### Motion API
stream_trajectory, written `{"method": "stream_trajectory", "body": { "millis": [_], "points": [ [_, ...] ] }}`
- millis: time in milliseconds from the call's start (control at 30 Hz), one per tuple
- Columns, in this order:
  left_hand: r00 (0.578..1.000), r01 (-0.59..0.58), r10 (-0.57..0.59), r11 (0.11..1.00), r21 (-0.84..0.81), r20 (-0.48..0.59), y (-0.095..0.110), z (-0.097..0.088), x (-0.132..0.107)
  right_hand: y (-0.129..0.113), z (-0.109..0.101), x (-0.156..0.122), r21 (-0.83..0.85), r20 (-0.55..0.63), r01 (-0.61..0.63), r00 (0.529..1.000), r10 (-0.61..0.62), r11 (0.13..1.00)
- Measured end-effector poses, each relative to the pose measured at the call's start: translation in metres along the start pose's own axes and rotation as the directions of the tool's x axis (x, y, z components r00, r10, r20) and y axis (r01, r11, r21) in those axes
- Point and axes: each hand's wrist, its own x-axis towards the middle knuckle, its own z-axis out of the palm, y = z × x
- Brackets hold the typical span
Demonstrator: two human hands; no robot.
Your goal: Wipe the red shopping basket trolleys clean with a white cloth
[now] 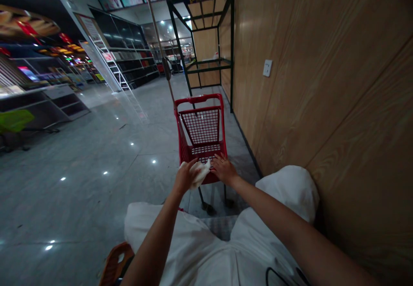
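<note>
A small red shopping cart (201,126) stands on the floor in front of me, its mesh basket facing me. My left hand (185,176) is closed around a white cloth (200,173) and presses it against the cart's near rim. My right hand (223,169) lies on the same rim just to the right, fingers stretched out flat on the red mesh. My knees in white trousers (284,191) show below both arms.
A wood-panelled wall (322,83) with a white socket (267,68) runs along the right. A bare black metal rack (209,45) stands behind the cart. A ladder (114,68) and store shelves line the far left. An orange stool (112,264) sits under me.
</note>
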Motion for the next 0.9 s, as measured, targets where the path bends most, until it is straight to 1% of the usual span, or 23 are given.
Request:
{"method": "stream_trajectory", "body": {
  "millis": [67, 100, 133, 167, 200, 233, 267, 300, 333, 400, 433, 467, 500, 533, 567, 600, 633, 667, 700, 767, 800, 900],
  "points": [
    [1.0, 0.004, -0.005, 1.0, -0.017, -0.028, 0.003, 0.0, 0.003, 0.0, 0.0, 0.0, 0.001, -0.001, 0.002, 1.0, -0.002, 1.0],
    [0.997, 0.018, -0.02, 0.999, -0.033, -0.073, 0.005, -0.001, 0.003, 0.0, 0.001, 0.0, 0.002, -0.002, 0.004, 1.0, -0.004, 1.0],
    [0.987, 0.043, -0.051, 0.998, -0.053, -0.15, 0.006, -0.002, 0.002, 0.001, 0.002, 0.0, 0.003, -0.003, 0.004, 1.0, -0.004, 1.0],
    [0.962, 0.082, -0.1, 0.993, -0.079, -0.255, 0.007, -0.004, 0.0, 0.001, 0.003, 0.0, 0.006, -0.003, 0.003, 1.0, -0.003, 1.0],
    [0.914, 0.13, -0.165, 0.985, -0.117, -0.37, 0.008, -0.006, -0.001, 0.001, 0.003, 0.0, 0.012, -0.001, 0.002, 1.0, -0.002, 1.0],
    [0.847, 0.179, -0.241, 0.968, -0.174, -0.473, 0.008, -0.008, -0.002, 0.001, 0.004, 0.0, 0.019, 0.001, 0.0, 1.0, 0.0, 1.0],
    [0.774, 0.216, -0.322, 0.944, -0.25, -0.546, 0.008, -0.011, -0.001, 0.001, 0.004, 0.0, 0.026, 0.004, -0.001, 1.0, 0.001, 1.0],
    [0.709, 0.235, -0.395, 0.913, -0.333, -0.584, 0.008, -0.014, 0.0, 0.001, 0.004, 0.0, 0.032, 0.005, -0.002, 1.0, 0.002, 0.999],
    [0.658, 0.238, -0.456, 0.881, -0.409, -0.599, 0.008, -0.016, 0.003, 0.001, 0.004, 0.0, 0.036, 0.005, -0.002, 1.0, 0.002, 0.999],
    [0.581, 0.229, -0.529, 0.836, -0.499, -0.619, 0.008, -0.018, 0.01, 0.001, 0.003, 0.0, 0.034, 0.005, -0.001, 1.0, 0.001, 0.999],
    [0.557, 0.234, -0.542, 0.829, -0.508, -0.628, 0.009, -0.017, 0.013, 0.001, 0.003, 0.0, 0.031, 0.004, 0.001, 1.0, -0.001, 1.0],
    [0.557, 0.252, -0.545, 0.83, -0.498, -0.626, 0.01, -0.016, 0.016, 0.001, 0.003, 0.0, 0.027, 0.003, 0.002, 1.0, -0.002, 1.0],
    [0.598, 0.279, -0.536, 0.836, -0.473, -0.595, 0.012, -0.013, 0.018, 0.001, 0.004, 0.0, 0.024, 0.001, 0.003, 1.0, -0.003, 1.0],
    [0.681, 0.305, -0.51, 0.85, -0.429, -0.526, 0.014, -0.009, 0.018, 0.002, 0.004, 0.0, 0.022, -0.001, 0.004, 1.0, -0.004, 1.0],
    [0.78, 0.318, -0.46, 0.875, -0.365, -0.425, 0.016, -0.005, 0.018, 0.002, 0.004, 0.0, 0.02, -0.004, 0.006, 1.0, -0.006, 1.0],
    [0.868, 0.305, -0.389, 0.908, -0.288, -0.308, 0.018, 0.0, 0.017, 0.002, 0.004, 0.0, 0.02, -0.007, 0.008, 1.0, -0.007, 1.0],
    [0.932, 0.262, -0.304, 0.942, -0.209, -0.198, 0.02, 0.004, 0.015, 0.002, 0.004, 0.0, 0.021, -0.01, 0.01, 1.0, -0.01, 1.0],
    [0.97, 0.198, -0.215, 0.97, -0.142, -0.114, 0.022, 0.007, 0.012, 0.002, 0.004, 0.0, 0.024, -0.013, 0.01, 1.0, -0.01, 1.0],
    [0.99, 0.124, -0.129, 0.988, -0.091, -0.058, 0.023, 0.009, 0.008, 0.002, 0.003, 0.0, 0.029, -0.014, 0.008, 1.0, -0.008, 1.0],
    [1.0, -0.001, 0.001, 1.0, -0.017, 0.005, 0.023, 0.011, 0.0, 0.001, 0.0, 0.0, 0.044, -0.014, 0.003, 1.0, -0.002, 0.999],
    [0.999, -0.04, 0.039, 0.999, 0.02, 0.034, 0.022, 0.01, -0.004, 0.001, -0.001, 0.0, 0.051, -0.015, 0.0, 1.0, 0.0, 0.999],
    [0.991, -0.11, 0.096, 0.982, 0.151, 0.096, 0.019, 0.004, -0.014, -0.001, -0.002, 0.0, 0.059, -0.031, 0.007, 1.0, -0.005, 0.998]
  ]
}}
